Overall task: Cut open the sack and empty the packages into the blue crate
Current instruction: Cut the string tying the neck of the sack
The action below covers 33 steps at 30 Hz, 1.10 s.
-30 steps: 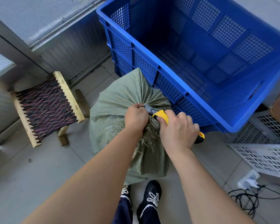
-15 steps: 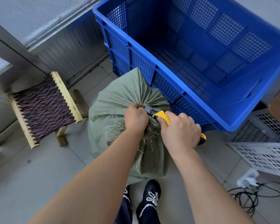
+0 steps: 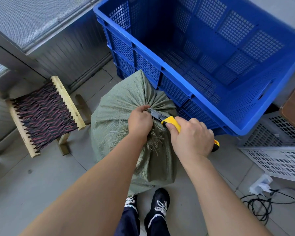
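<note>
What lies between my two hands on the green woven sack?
Head view: the grey blade of the yellow utility knife reaches from right hand toward left hand, above frayed fibres of the green woven sack.

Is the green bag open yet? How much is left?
Nothing is finished yet. The left hand grips the bunched neck of the sack; the right hand holds the yellow knife, blade against it. Left: open the sack, tip packages into the blue crate, empty so far.

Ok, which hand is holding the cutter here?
The right hand grips the yellow cutter, its blade at the gathered neck of the sack; the left hand only clutches that bunched neck.
</note>
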{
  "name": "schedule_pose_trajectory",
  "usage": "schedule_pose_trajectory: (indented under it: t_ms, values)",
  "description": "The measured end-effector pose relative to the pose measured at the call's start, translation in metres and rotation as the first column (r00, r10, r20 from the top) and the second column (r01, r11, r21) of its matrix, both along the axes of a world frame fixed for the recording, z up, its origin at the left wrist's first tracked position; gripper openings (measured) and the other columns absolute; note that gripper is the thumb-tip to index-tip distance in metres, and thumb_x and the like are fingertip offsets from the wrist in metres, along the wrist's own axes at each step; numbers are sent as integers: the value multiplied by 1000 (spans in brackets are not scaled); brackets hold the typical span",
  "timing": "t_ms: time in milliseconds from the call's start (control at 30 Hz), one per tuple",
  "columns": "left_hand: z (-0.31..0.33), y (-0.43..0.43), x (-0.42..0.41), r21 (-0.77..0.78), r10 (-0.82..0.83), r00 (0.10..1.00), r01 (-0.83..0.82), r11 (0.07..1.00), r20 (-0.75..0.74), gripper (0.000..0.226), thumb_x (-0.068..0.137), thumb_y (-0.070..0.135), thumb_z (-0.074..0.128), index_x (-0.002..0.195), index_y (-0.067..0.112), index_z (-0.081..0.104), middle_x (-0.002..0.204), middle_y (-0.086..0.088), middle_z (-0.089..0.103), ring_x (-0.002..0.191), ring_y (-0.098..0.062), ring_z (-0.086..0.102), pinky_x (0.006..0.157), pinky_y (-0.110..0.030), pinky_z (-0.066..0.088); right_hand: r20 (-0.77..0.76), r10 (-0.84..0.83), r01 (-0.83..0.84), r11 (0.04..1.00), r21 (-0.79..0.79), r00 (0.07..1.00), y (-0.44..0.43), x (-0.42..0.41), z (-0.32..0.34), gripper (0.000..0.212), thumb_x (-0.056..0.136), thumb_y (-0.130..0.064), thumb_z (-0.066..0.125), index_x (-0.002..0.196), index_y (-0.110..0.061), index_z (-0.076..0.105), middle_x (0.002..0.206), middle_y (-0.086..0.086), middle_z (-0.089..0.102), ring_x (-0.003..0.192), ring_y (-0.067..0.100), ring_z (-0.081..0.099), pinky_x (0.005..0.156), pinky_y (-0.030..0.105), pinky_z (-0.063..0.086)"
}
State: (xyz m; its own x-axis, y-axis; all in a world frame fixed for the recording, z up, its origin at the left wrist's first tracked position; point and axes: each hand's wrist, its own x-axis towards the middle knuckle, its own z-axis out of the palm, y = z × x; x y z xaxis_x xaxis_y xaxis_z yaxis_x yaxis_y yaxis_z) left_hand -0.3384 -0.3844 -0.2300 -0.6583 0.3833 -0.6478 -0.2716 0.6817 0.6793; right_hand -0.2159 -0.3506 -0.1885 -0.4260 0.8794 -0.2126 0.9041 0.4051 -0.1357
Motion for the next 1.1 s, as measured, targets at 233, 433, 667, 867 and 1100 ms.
schedule_pose_trajectory:
  t_ms: [233, 433, 667, 867, 1100]
  values:
    - [0, -3, -1, -4, 5, 1000, -5, 1000, 5, 41, 92, 6, 30, 117, 19, 60, 59, 1, 48, 42, -13, 34, 40, -22, 26, 12, 20, -19, 997, -77, 1000, 6, -6, 2, 43, 93, -59, 41, 114, -29, 65, 99, 5, 64, 94, 28, 57, 75, 38, 38]
    - [-5, -4, -2, -4, -7, 1000, 7, 1000, -7, 39, 91, 7, 30, 117, 15, 58, 65, -1, 50, 46, -16, 38, 45, -27, 28, 15, 46, -44, 994, -99, 999, 9, -8, 6, 42, 93, -59, 41, 114, -31, 65, 101, 3, 65, 95, 26, 59, 77, 37, 40]
    - [-2, -5, -2, 0, -12, 1000, 12, 1000, -9, 38, 92, 6, 29, 117, 17, 55, 66, -1, 50, 46, -15, 37, 43, -26, 28, 23, 47, -45, 993, -110, 999, 8, -8, 8, 42, 93, -59, 41, 115, -32, 65, 102, 3, 65, 95, 26, 59, 74, 36, 38]
    - [1, -6, 1, 8, -28, 999, 28, 1000, -16, 37, 92, 7, 31, 119, 17, 54, 71, -2, 53, 47, -14, 38, 43, -26, 29, 77, 19, -14, 998, -62, 997, -1, -10, 4, 45, 95, -57, 37, 117, -27, 61, 104, 7, 63, 98, 29, 57, 76, 38, 37]
    - [2, -7, 5, -23, -58, 995, 57, 998, -75, 37, 92, 11, 35, 124, 14, 53, 92, -8, 60, 59, -16, 47, 50, -30, 34, 100, 26, -22, 999, -39, 995, -5, -18, -4, 44, 96, -56, 36, 120, -25, 57, 111, 8, 62, 104, 28, 55, 80, 41, 36]
